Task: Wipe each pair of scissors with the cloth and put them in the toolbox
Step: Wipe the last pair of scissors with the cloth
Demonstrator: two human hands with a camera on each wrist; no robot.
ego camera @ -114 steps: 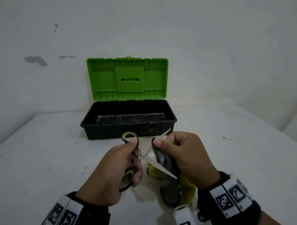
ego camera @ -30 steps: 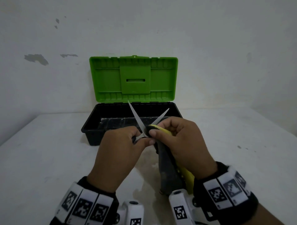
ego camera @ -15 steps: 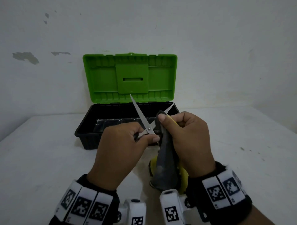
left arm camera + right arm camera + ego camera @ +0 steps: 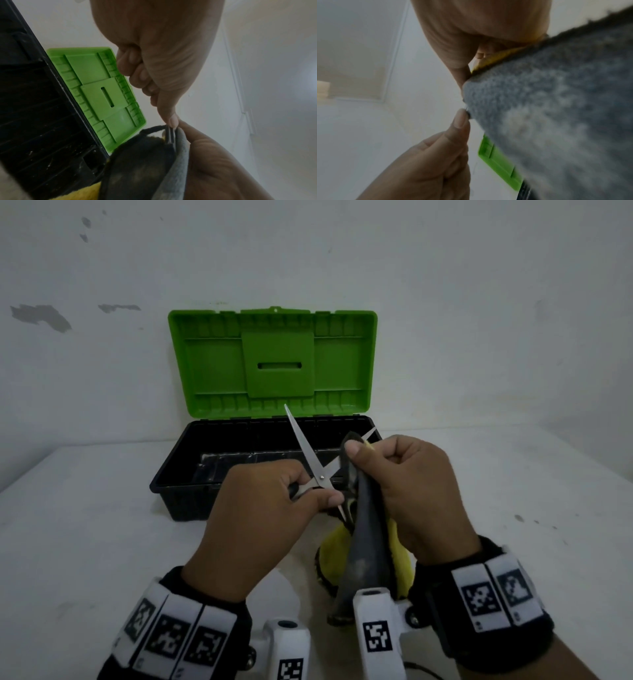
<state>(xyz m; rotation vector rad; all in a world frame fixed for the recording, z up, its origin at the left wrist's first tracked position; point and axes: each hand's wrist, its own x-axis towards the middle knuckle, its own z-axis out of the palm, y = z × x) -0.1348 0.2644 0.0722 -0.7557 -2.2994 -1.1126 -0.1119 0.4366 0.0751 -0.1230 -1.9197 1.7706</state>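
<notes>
Wiping was under way on one pair of scissors point(image 4: 317, 463), with stowing not yet done. The left hand point(image 4: 260, 518) held its grip clenched round the handles, blades spread and pointing up over the toolbox point(image 4: 178, 491). The right hand point(image 4: 411, 491) pinched the grey-and-yellow cloth point(image 4: 366, 546) round the right-hand blade, whose tip alone showed above the fold. The toolbox stood on the white surface point(image 4: 85, 542) just behind both hands, green lid point(image 4: 274, 361) upright and open. No scissors were visible in the part of its black interior that showed; the rest was hidden. No other pair was in view.
</notes>
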